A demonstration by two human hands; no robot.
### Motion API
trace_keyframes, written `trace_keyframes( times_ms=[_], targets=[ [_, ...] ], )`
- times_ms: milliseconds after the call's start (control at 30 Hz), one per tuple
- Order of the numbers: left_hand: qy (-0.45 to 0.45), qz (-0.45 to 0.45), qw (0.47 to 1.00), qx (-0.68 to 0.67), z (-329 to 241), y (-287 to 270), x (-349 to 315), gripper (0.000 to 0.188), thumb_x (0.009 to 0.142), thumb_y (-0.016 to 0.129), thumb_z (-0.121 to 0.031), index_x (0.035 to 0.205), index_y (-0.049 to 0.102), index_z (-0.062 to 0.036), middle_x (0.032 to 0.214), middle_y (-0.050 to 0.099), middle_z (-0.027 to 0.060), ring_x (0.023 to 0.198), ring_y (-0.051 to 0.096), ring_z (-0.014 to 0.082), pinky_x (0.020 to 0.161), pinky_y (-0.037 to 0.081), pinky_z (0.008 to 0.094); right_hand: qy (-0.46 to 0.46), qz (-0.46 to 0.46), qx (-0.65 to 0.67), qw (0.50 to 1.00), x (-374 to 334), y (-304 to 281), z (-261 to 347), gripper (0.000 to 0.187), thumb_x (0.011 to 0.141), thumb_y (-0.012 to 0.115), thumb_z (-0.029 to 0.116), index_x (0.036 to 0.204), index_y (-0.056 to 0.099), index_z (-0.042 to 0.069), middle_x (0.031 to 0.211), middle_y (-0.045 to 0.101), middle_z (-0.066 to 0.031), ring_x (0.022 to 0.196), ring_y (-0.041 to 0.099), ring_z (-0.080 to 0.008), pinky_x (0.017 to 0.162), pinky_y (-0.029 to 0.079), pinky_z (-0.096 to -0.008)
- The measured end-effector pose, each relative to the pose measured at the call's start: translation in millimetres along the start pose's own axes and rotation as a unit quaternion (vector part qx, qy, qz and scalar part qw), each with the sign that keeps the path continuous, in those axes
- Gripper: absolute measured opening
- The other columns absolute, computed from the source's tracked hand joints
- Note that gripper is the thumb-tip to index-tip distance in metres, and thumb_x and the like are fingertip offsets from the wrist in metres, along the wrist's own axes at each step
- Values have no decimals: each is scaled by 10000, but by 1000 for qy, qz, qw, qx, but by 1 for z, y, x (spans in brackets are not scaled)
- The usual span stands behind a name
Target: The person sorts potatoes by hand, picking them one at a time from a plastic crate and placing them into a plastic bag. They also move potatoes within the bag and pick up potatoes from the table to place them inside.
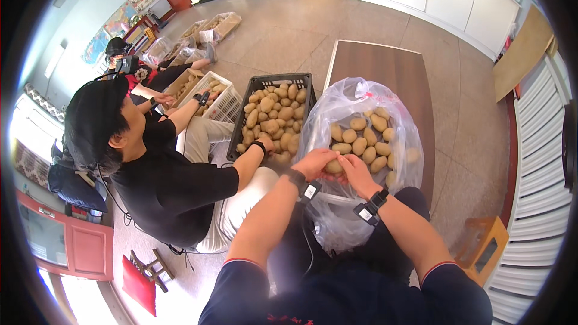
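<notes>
Where writing is concerned, you have red print (368, 95) on the far lip of the clear plastic bag (311, 138), at 1 o'clock from the potato (333, 167) between your hands; the film is creased there and the characters cannot be made out with confidence. Red lettering (289, 319) shows at the bottom edge on your dark shirt (355, 298), at 6 o'clock, partly cut off. Each of your dark wristbands carries a white label, the left label (310, 191) at 8 o'clock and the right label (365, 212) at 5 o'clock, with marks too small to read.

Your left hand (316, 164) is closed about the potato from 9 o'clock; your right hand (358, 174) meets it from 3 o'clock, fingers on the same potato. Your two hands are together, with the potato between them above the near side of the bag. Whether one hand alone bears it, you cannot tell from this view.

Loose potatoes (359, 146) lie inside the bag, just beside your hands at 1 to 2 o'clock. Beyond the bag at 1 o'clock you have the brown desk (385, 60). At 10 o'clock stands a black crate (281, 76) filled with potatoes, a co-worker's hand (265, 143) reaching into its near end.
</notes>
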State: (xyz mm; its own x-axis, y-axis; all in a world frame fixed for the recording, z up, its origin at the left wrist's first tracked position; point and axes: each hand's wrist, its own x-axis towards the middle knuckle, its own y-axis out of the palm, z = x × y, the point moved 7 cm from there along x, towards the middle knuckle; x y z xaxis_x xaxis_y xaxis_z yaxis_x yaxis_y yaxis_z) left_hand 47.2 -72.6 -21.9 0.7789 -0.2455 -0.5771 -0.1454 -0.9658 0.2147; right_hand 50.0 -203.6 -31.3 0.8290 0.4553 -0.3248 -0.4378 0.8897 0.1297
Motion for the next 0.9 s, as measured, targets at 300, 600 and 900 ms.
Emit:
trace_keyframes(
  times_ms=[300, 600, 900],
  targets=[
    [8, -37, 999, -13, -4, -30, 7, 376, 916, 613, -411, 1094, 570, -83, 911, 640, 52, 669, 637, 192, 526, 512, 318, -53, -2, -40, 998, 14, -12, -11, 259, 965, 533, 270, 1080, 591, 44, 791, 601, -21, 628, 557, -90, 571, 462, -234],
    [115, -183, 948, -234, -12, -90, -12, 324, 938, 561, -447, 988, 576, -127, 774, 600, 29, 509, 508, 167, 421, 381, 282, -180, -196, -297, 917, 17, -78, -25, 348, 845, 627, 179, 1124, 562, -18, 1066, 613, -229, 1005, 589, -364, 873, 471, -420],
    [134, -245, 918, -280, 11, -143, -3, 329, 985, 474, -373, 1087, 554, -70, 890, 608, 89, 683, 599, 231, 569, 528, 342, -134, -261, -428, 855, 10, -86, -32, 507, 784, 628, 130, 1246, 455, 11, 1286, 423, -219, 1161, 487, -405, 924, 465, -451]
  ],
)
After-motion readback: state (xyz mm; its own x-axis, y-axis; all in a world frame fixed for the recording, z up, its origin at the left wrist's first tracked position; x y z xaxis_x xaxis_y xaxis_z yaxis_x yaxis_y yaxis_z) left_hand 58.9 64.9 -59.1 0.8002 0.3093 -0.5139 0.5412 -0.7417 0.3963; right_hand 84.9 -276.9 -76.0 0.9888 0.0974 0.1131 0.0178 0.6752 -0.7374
